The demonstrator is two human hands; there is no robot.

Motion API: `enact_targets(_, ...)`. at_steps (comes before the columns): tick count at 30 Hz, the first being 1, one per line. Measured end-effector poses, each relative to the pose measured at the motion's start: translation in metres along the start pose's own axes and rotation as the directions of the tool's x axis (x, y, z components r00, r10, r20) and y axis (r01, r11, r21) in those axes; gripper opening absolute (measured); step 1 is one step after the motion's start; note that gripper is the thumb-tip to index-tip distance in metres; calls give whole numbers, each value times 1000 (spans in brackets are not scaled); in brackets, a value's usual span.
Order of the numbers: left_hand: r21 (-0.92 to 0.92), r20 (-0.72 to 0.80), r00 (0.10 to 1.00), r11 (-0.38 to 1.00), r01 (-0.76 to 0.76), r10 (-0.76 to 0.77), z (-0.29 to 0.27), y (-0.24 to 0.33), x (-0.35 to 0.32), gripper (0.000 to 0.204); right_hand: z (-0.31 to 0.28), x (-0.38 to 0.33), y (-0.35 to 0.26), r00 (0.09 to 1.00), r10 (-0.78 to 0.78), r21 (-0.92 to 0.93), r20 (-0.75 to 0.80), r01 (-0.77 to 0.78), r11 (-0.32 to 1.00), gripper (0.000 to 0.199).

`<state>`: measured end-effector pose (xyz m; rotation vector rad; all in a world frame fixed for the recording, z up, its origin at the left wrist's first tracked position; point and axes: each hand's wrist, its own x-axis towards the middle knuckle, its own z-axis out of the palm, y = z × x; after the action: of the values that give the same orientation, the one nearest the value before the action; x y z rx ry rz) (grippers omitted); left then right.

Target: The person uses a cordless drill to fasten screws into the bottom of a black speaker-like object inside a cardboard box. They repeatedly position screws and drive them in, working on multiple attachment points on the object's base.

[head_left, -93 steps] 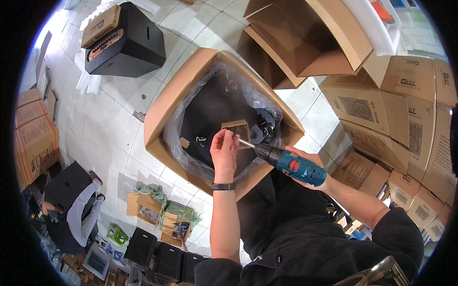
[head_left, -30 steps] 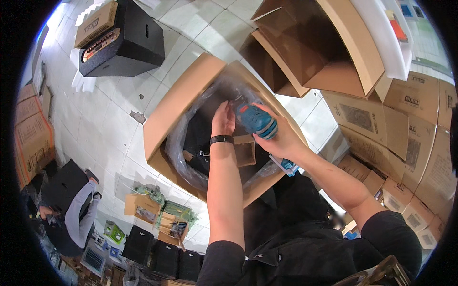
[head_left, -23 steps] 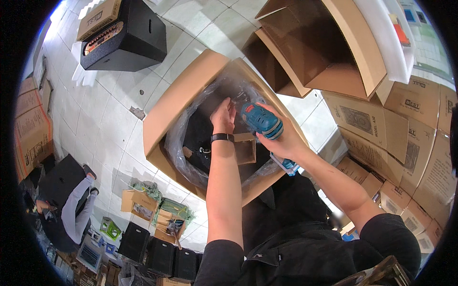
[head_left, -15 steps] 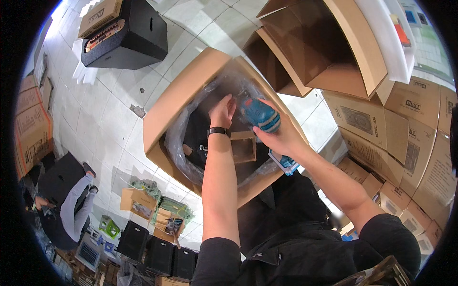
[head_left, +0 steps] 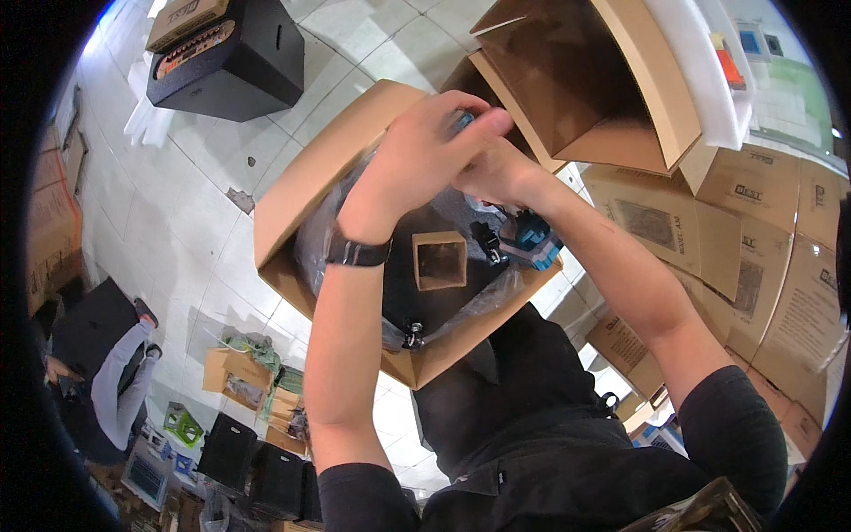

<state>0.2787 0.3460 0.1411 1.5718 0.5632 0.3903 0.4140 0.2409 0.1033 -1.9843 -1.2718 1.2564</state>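
I judge the work underway but unfinished: on the right of the open carton [head_left: 321, 168], my right hand [head_left: 502, 171] has fingers round the blue drill [head_left: 533, 241], my left hand [head_left: 418, 151] half-bent, its hold unclear

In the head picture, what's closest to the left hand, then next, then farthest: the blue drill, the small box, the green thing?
From the left hand:
1. Blue drill: closest, in the right hand, partly hidden.
2. Small box: below the hands, inside the big box.
3. Green thing: farthest, lower left.
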Motion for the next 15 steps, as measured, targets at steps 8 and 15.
enact_targets(8, 324, 47, 999, 946, -33, 19, -1, -14, -8, 33, 10, -16, -23, 980, 190, 38, 53, -192, 981, 22)
enact_targets(15, 315, 19, 999, 948, -37, 32, -4, -22, -13, 29, 16, -15, -37, 979, 204, -92, 19, -201, 975, 23)
